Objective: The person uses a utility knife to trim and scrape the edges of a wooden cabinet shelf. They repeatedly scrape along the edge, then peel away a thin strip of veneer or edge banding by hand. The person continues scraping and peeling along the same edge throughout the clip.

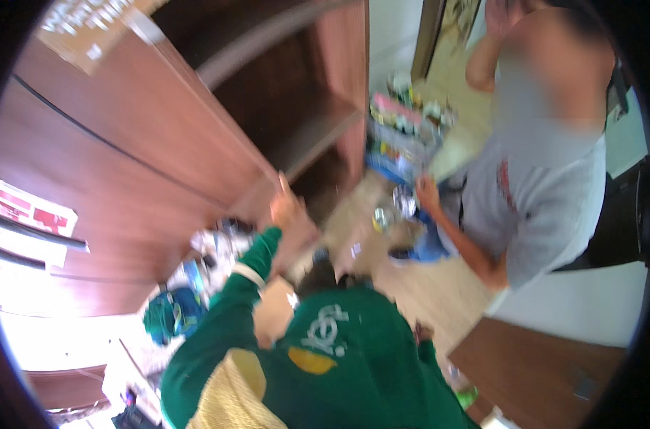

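In the head view, the left hand (288, 209) is meeting the brown cabinet (189, 136) at its front edge—one finger extending, grip untellable through blur. The right hand (423, 332) (half-hidden) is concealing its fingers' state. The cabinet, ahead-left, is already standing open; what remains isn't showing.

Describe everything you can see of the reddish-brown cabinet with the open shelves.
The cabinet is reddish-brown and looks like wood. Its open front shows dark compartments, with a shelf between them. A long, smooth panel on the picture's left bears a dark, curving line. The person's left hand is at that panel's front edge, apparently touching it. The cabinet slants in this wide view; blur hides finer detail.
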### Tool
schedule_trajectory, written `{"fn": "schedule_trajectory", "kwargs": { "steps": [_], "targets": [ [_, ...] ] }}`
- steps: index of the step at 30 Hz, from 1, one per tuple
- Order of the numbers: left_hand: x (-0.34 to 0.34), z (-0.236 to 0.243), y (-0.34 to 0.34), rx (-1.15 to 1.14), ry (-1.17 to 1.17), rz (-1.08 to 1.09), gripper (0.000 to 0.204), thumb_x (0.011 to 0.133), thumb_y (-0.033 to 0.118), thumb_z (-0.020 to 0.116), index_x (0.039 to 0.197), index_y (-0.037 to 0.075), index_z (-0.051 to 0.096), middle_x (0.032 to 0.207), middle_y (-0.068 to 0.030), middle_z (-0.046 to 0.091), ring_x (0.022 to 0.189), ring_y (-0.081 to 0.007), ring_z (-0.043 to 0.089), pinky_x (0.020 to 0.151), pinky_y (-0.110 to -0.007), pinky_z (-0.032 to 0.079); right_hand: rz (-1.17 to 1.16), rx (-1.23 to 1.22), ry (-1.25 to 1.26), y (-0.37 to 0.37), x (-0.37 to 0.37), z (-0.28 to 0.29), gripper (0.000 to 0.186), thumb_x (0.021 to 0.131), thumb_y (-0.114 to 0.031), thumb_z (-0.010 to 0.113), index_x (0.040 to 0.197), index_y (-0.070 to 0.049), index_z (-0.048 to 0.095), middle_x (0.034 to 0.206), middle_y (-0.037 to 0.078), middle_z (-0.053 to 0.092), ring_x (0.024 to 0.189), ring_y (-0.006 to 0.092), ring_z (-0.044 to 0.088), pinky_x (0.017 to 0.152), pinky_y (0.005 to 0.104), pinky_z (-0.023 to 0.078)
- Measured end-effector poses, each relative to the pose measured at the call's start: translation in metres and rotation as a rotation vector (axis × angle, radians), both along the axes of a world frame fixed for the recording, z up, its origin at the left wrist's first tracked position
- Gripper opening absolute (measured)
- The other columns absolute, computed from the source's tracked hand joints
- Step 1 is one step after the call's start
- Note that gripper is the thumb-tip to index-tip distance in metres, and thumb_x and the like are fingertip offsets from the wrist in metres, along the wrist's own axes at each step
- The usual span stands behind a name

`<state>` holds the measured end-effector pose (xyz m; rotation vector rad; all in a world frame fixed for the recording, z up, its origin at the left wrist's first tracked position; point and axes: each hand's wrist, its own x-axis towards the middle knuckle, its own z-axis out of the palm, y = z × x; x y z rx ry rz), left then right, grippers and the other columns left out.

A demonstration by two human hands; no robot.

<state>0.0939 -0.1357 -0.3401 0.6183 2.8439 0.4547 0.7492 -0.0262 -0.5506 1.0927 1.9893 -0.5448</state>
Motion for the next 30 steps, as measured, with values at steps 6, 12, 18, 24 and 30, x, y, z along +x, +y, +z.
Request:
{"fn": "schedule_trajectory", "kwargs": {
  "steps": [6,12,18,24,30],
  "targets": [
    [-0.033,-0.022,0.029,-0.175,-0.188,-0.011,0.121,0.083,0.031,0.074,0.155,0.003,-0.02,0.122,-0.0312,0.062,0.1,-0.0405,0.069,0.088,-0.049,0.056,-1.774,-0.257,0.496,0.029,-0.017,0.033,0.026,0.099,-0.025,0.06,0.099,0.0,0.06,0.076,0.023,0.069,0.052,0.0316,0.065,0.035,0.0392,0.047],
    [-0.02,-0.014,0.06,-0.303,-0.202,-0.15,0.127,0.083,0.042,0.074,0.153,-0.001,-0.023,0.118,-0.0294,0.065,0.106,-0.0418,0.067,0.093,-0.047,0.054,-1.439,-0.241,0.595,0.024,-0.011,0.022,0.022,0.101,-0.023,0.05,0.103,-0.004,0.061,0.082,0.023,0.07,0.052,0.0304,0.064,0.04,0.0397,0.048],
    [-0.028,0.007,0.061,-0.259,-0.154,-0.308,0.116,0.083,0.031,0.069,0.157,0.004,-0.015,0.129,-0.0306,0.061,0.117,-0.0436,0.062,0.101,-0.051,0.048,-1.047,-0.278,0.574,0.003,-0.005,-0.086,0.039,0.105,-0.036,0.042,0.101,-0.007,0.068,0.084,0.01,0.075,0.058,0.0199,0.067,0.048,0.0364,0.052],
    [-0.021,-0.002,0.011,-0.326,-0.236,-0.307,0.119,0.085,0.037,0.07,0.155,0.0,-0.019,0.113,-0.0327,0.067,0.105,-0.0468,0.066,0.094,-0.052,0.052,-1.04,-0.323,0.49,-0.006,-0.045,-0.131,0.047,0.105,-0.043,0.048,0.094,-0.003,0.071,0.084,0.005,0.077,0.06,0.0142,0.067,0.051,0.0327,0.054],
    [-0.006,0.071,0.003,-0.18,-0.193,-0.363,0.102,0.089,0.036,0.069,0.157,-0.004,0.004,0.118,-0.0313,0.065,0.107,-0.0433,0.066,0.092,-0.048,0.053,-1.421,-0.423,0.692,0.015,-0.086,-0.136,0.046,0.102,-0.04,0.055,0.092,0.003,0.069,0.084,0.014,0.075,0.057,0.0206,0.066,0.049,0.0349,0.053]
  ]
}}
